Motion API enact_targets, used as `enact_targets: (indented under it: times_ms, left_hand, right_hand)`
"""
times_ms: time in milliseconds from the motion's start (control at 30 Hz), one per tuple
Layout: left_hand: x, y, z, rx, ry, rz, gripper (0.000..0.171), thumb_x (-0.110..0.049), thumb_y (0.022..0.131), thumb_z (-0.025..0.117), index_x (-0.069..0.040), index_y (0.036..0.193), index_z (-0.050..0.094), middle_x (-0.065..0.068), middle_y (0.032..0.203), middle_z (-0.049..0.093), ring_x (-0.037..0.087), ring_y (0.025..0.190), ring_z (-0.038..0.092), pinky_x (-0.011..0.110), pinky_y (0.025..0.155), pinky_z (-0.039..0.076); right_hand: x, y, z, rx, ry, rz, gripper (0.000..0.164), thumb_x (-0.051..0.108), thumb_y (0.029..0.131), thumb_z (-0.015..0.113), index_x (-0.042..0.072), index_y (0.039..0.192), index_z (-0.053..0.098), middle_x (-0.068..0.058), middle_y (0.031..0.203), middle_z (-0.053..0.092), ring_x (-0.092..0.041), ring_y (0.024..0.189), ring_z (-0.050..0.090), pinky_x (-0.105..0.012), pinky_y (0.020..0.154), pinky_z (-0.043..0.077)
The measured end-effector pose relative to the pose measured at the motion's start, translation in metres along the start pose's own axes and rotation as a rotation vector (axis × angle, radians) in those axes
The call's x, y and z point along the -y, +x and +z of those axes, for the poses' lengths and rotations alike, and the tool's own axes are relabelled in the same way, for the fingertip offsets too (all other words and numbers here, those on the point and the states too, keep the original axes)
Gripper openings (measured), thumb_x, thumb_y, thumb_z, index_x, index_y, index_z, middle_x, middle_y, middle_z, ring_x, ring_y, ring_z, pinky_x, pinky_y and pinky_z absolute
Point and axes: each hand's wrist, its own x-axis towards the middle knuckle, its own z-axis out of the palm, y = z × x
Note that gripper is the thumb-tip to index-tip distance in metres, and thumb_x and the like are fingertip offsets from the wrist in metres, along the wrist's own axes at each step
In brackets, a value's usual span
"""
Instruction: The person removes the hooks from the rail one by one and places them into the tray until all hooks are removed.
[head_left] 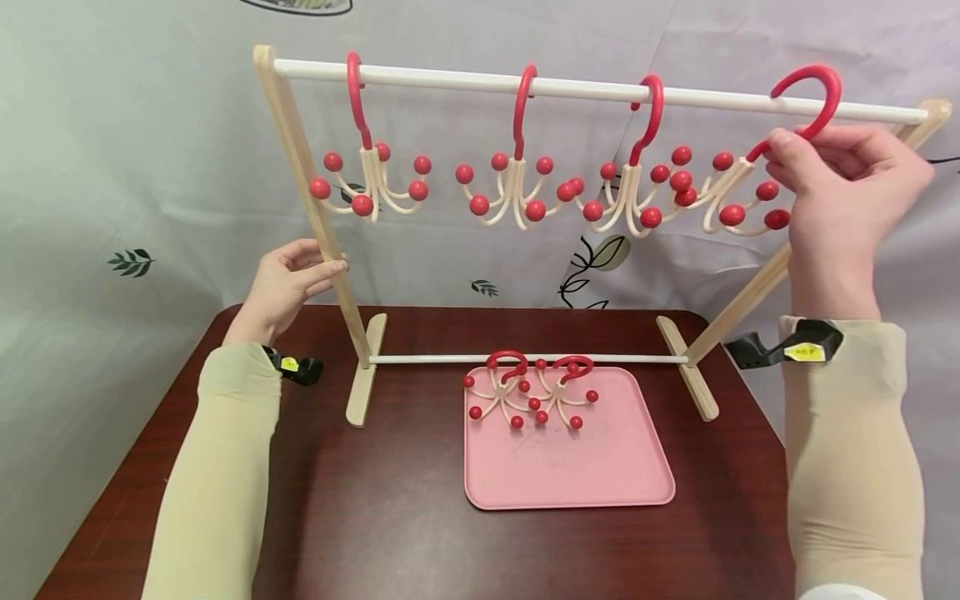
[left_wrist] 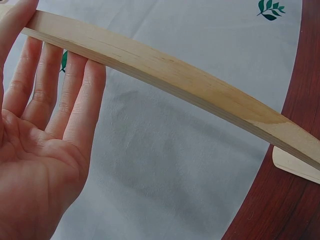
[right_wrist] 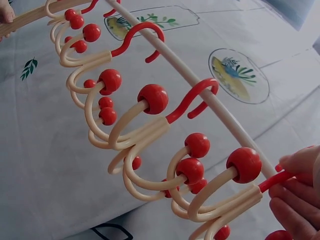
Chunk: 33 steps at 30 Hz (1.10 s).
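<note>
My right hand (head_left: 843, 187) pinches the red hook of a multi-armed hanger (head_left: 720, 196) at the right end of the rack's white rod (head_left: 465, 81). That hanger leans, its hook curving over the rod; I cannot tell if it bears on it. Three like hangers hang to its left: one near the left end (head_left: 371, 187), one mid-rod (head_left: 516, 196) and one beside the held hanger (head_left: 630, 200), their red balls close together. Over at the left, my left hand (head_left: 288, 279) holds the rack's wooden post (head_left: 311, 196), thumb in front and straight fingers behind (left_wrist: 75, 100).
Two more hangers (head_left: 502, 392) lie side by side at the back of a pink tray (head_left: 570, 475). The tray sits on a dark red-brown table (head_left: 390, 517) by the rack's lower white bar (head_left: 420, 359). Wooden feet (head_left: 363, 383) support both sides. Patterned cloth (head_left: 187, 167) hangs behind.
</note>
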Motion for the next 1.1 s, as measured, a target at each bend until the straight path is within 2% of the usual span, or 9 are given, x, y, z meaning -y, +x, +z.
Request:
enact_targets:
  times_ms: [100,267,533,967,1100]
  left_hand:
    - [0.001,0.001,0.000,0.000,-0.002,0.005,0.021,0.005,0.091,0.073,-0.008,0.108,0.075,0.006,0.096,0.076,0.017,0.092,0.074,0.027,0.082,0.058]
    - [0.001,0.001,0.000,0.004,-0.006,0.013,0.021,0.006,0.092,0.073,-0.008,0.107,0.075,0.006,0.095,0.076,0.017,0.092,0.074,0.027,0.082,0.058]
    - [0.001,0.000,0.000,0.003,-0.010,0.008,0.021,0.006,0.092,0.072,-0.008,0.108,0.075,0.006,0.096,0.076,0.018,0.092,0.074,0.027,0.082,0.058]
    - [0.001,0.000,-0.001,0.002,0.008,0.007,0.020,0.004,0.092,0.073,-0.008,0.108,0.074,0.006,0.097,0.076,0.017,0.092,0.074,0.027,0.082,0.058]
    - [0.001,0.000,-0.001,-0.001,0.011,0.008,0.020,0.004,0.092,0.074,-0.008,0.107,0.075,0.006,0.096,0.076,0.017,0.092,0.074,0.027,0.082,0.058]
  right_hand:
    - [-0.002,-0.002,-0.001,0.003,-0.016,-0.002,0.047,0.012,0.065,0.099,-0.005,0.099,0.071,-0.017,0.098,0.071,-0.026,0.089,0.073,-0.025,0.084,0.057]
    - [-0.004,-0.006,-0.006,-0.005,-0.007,0.008,0.047,0.011,0.066,0.098,-0.003,0.100,0.068,-0.016,0.099,0.068,-0.025,0.088,0.073,-0.025,0.087,0.056]
    - [-0.019,-0.011,-0.011,-0.010,0.052,-0.035,0.043,0.004,0.064,0.098,-0.011,0.092,0.068,-0.021,0.090,0.068,-0.029,0.083,0.072,-0.029,0.081,0.059]
    - [-0.041,-0.007,-0.024,-0.003,0.039,0.087,0.047,0.004,0.061,0.099,-0.012,0.093,0.069,-0.018,0.088,0.070,-0.027,0.080,0.074,-0.030,0.078,0.059]
    - [-0.049,-0.009,-0.031,0.021,-0.056,0.104,0.045,0.011,0.065,0.098,-0.007,0.097,0.072,-0.015,0.090,0.073,-0.023,0.076,0.074,-0.020,0.064,0.057]
